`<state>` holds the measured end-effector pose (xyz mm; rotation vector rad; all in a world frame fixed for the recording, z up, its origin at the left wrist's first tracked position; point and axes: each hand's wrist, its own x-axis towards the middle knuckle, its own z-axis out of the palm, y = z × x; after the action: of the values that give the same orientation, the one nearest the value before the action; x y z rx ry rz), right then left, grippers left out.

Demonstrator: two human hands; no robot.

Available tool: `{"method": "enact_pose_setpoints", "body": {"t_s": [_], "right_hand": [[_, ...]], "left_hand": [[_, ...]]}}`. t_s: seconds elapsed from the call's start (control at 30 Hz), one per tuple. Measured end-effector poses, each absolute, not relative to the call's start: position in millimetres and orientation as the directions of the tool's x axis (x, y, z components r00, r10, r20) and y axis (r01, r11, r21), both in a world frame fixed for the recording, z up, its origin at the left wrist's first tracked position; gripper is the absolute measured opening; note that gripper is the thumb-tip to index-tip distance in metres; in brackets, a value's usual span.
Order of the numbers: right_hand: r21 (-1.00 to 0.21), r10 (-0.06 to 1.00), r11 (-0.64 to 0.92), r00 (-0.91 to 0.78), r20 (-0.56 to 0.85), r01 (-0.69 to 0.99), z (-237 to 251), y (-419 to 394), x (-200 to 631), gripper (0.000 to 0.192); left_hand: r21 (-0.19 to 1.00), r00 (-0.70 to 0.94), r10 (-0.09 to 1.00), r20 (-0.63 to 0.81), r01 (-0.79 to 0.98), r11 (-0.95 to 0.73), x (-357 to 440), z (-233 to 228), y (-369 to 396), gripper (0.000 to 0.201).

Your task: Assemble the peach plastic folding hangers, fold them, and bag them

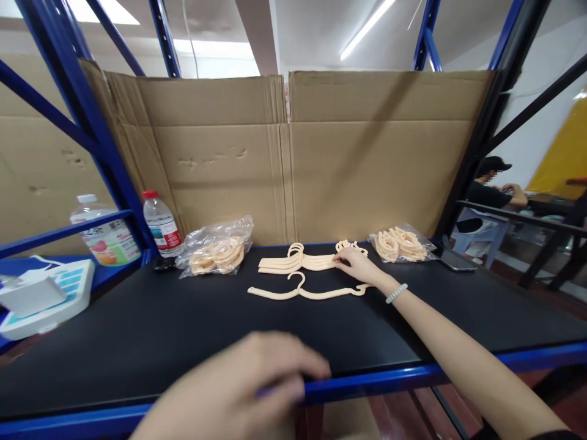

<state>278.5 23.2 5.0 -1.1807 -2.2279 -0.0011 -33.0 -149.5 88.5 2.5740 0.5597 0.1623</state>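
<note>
1. We reach our right hand [362, 266] far across the black table [183, 330], fingers spread and laid flat on the right end of a stack of cream hangers [298, 261]. The grip is loose and wide, pressing rather than clasping.
2. A single hanger [305, 292] lies flat just nearer to us than that hand, apart from the stack, its right tip close under the wrist. A pale beaded bracelet [396, 293] sits on the wrist.
3. Just beyond and to the right of the right hand lies an opened bag [403, 244] of the same cream pieces. Well to its left, past the stack, lies a second clear bag [216, 249], still bunched around its pieces.
4. Our left hand [243, 391] rests at the near blue edge of the table, fingers curled over the rim; it is blurred, and it holds nothing we can make out.
5. Far left of both hands stand two bottles [160, 225], and a phone [454, 260] lies right of the opened bag. Cardboard [367, 153] walls the back.
</note>
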Motion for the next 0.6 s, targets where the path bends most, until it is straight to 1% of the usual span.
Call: {"method": "enact_pose_setpoints", "body": {"t_s": [0.03, 0.07, 0.13, 0.17, 0.27, 0.37, 0.5, 0.6], "right_hand": [[-0.271, 0.752, 0.603, -0.420, 0.509, 0.751, 4, 23, 279, 0.012], [-0.270, 0.753, 0.602, -0.422, 0.505, 0.751, 3, 23, 279, 0.012], [-0.267, 0.754, 0.602, -0.425, 0.501, 0.752, 2, 24, 278, 0.011], [-0.265, 0.752, 0.602, -0.423, 0.504, 0.754, 1, 24, 277, 0.010], [-0.254, 0.744, 0.602, -0.416, 0.524, 0.757, -1, 26, 275, 0.009], [-0.250, 0.737, 0.605, -0.413, 0.534, 0.756, -3, 28, 272, 0.007], [-0.262, 0.739, 0.605, -0.407, 0.537, 0.752, -5, 30, 269, 0.007], [-0.272, 0.736, 0.612, -0.409, 0.539, 0.743, -5, 30, 267, 0.006]], "left_hand": [[0.478, 0.858, 0.507, 0.078, 0.414, -0.775, -34, 97, -127, 0.035], [0.416, 0.769, 0.614, 0.179, 0.507, -0.755, -35, 102, -102, 0.032], [0.262, 0.623, 0.721, 0.303, 0.673, -0.692, -38, 97, -50, 0.029], [0.185, 0.582, 0.746, 0.324, 0.734, -0.653, -41, 88, -26, 0.028], [0.141, 0.544, 0.771, 0.332, 0.779, -0.611, -52, 55, 21, 0.020], [0.134, 0.540, 0.768, 0.343, 0.781, -0.609, -60, 32, 35, 0.015], [0.154, 0.564, 0.754, 0.338, 0.757, -0.635, -59, 24, 37, 0.007], [0.173, 0.574, 0.747, 0.336, 0.742, -0.648, -55, 23, 38, 0.007]]}}
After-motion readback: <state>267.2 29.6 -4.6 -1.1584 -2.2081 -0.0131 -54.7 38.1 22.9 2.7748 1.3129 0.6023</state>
